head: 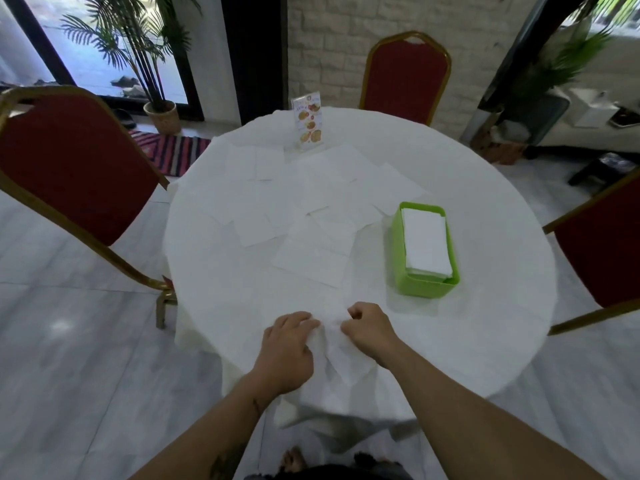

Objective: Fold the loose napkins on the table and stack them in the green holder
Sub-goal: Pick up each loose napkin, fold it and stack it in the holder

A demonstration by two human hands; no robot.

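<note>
1. a person stands at a round bench [485,306] draped in a white cloth, both forearms reaching over its near edge
2. the left hand [287,348] has its fingers curled onto a crumpled white napkin [334,355] at the near edge of the bench, down and to the left of the green holder [426,287]
3. the right hand [369,327] pinches the same napkin from its other side, fingers curled in tight; the two hands sit just beside each other with the paper bunched between them
4. the green holder sits to the right of the bench's middle, beyond the right hand, with a stack of folded napkins [426,242] lying flat inside it
5. loose napkins [311,216] lie spread flat and overlapping to the left of the holder and past it, across the middle of the bench
6. a small upright menu card [308,121] stands at the far side of the bench, well apart from the holder
7. red chairs with gold frames [405,76] ring the bench, one beyond the holder, one off to its right and one far to its left
</note>
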